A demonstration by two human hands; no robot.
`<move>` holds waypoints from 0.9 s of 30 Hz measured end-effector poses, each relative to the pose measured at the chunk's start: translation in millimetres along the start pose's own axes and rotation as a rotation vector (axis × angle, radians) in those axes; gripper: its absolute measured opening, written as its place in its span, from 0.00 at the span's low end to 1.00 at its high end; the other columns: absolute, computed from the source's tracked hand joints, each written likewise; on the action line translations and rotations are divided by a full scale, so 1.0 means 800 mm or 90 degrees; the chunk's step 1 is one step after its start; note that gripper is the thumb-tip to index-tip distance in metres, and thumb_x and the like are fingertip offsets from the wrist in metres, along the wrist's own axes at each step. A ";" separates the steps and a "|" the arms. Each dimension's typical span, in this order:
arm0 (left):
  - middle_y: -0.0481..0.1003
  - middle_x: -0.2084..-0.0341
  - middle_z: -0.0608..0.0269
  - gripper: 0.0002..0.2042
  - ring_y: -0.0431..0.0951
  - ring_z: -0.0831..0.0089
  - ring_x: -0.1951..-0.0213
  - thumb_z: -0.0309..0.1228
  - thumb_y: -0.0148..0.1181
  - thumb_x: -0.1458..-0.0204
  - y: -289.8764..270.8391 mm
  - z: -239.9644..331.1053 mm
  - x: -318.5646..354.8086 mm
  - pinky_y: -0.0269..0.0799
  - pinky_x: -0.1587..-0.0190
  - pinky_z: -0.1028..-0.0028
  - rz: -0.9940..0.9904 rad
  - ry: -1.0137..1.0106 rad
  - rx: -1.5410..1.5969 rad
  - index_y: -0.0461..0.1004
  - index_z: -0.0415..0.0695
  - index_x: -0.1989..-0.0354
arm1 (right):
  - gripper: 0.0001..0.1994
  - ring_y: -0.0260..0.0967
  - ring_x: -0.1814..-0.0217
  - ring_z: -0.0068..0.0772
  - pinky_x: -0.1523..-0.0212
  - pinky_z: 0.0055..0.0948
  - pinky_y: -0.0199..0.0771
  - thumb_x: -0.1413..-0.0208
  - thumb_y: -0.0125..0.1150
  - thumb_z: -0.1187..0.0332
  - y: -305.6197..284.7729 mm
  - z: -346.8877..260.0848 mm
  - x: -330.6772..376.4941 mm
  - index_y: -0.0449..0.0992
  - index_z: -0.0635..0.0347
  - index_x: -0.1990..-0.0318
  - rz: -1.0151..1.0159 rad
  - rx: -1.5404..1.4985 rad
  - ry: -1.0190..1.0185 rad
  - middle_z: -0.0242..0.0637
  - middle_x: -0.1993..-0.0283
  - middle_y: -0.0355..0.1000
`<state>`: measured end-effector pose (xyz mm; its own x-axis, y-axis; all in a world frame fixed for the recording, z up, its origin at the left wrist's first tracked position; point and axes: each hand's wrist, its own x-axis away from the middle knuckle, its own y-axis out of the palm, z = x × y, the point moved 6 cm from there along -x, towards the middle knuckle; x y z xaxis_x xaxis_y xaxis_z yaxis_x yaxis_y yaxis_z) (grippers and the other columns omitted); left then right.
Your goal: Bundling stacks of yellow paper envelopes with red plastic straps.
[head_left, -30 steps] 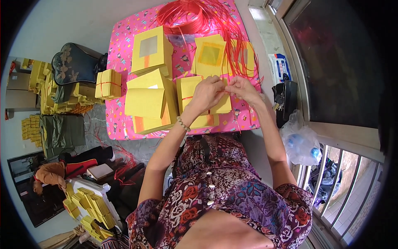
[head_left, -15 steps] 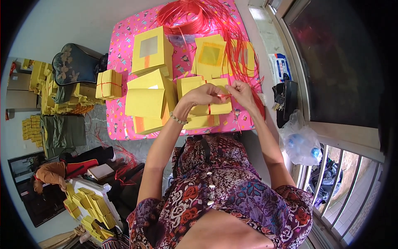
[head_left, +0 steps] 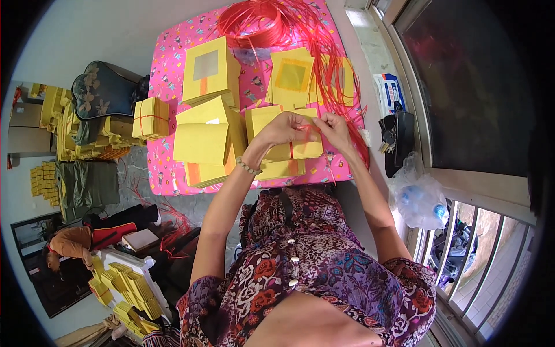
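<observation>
A table covered with a pink patterned cloth (head_left: 167, 75) filled the upper middle of the frame. At its top edge lay a big loose coil of red string (head_left: 257, 26), with strands trailing down the right side of the cloth. Stacks of yellow paper were spread over the cloth: one stack with a grey window (head_left: 209, 69) at upper centre, another with an orange square (head_left: 292, 75) to its right, a large plain stack (head_left: 205, 141) left of centre, and a small tied bundle (head_left: 150, 117) at the cloth's left edge.

Both forearms rose from the lower middle of the frame and met over a yellow stack (head_left: 283, 151) in the centre, near the table's front edge. The left forearm slanted up and to the right, with a bead bracelet (head_left: 247, 168) at the wrist. The left hand (head_left: 283, 128) was curled palm down on top of that stack, its fingers pinched on a strand of red string that crossed the stack. The right hand (head_left: 334, 130) sat just beside it, touching or nearly touching, its fingertips closed on the same string at the stack's upper right corner.

On the floor at the left stood more yellow stacks (head_left: 69, 127) and a dark cushion (head_left: 107, 89). A clear plastic bag (head_left: 419, 196) lay at the right by the window.
</observation>
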<state>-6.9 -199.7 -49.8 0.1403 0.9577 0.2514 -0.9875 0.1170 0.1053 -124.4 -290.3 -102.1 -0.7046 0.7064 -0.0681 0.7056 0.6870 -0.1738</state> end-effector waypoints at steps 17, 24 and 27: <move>0.77 0.62 0.60 0.08 0.73 0.60 0.62 0.25 0.55 0.47 0.017 0.022 0.053 0.66 0.55 0.63 0.288 0.290 -0.589 0.79 0.46 0.61 | 0.20 0.49 0.85 0.20 0.82 0.31 0.50 0.46 0.61 0.65 -0.034 -0.006 0.020 0.63 0.67 0.83 0.185 0.226 0.029 0.36 0.88 0.53; 0.78 0.66 0.58 0.07 0.76 0.60 0.61 0.25 0.54 0.45 0.013 0.022 0.042 0.67 0.54 0.65 0.287 0.275 -0.445 0.77 0.42 0.60 | 0.20 0.50 0.86 0.25 0.82 0.34 0.52 0.45 0.61 0.63 -0.025 0.016 0.013 0.64 0.66 0.82 0.162 0.233 0.001 0.41 0.88 0.54; 0.77 0.68 0.56 0.07 0.76 0.60 0.62 0.26 0.53 0.44 0.018 0.027 0.022 0.69 0.56 0.67 0.244 0.279 -0.305 0.76 0.39 0.62 | 0.21 0.51 0.86 0.25 0.82 0.34 0.52 0.45 0.61 0.62 -0.026 0.034 0.007 0.64 0.66 0.83 0.150 0.258 0.033 0.41 0.88 0.55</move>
<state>-17.1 -186.7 -22.8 -0.1621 0.9596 -0.2300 -0.8983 -0.2399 -0.3682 -144.9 -304.9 -125.5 -0.5164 0.8498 -0.1053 0.7522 0.3915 -0.5300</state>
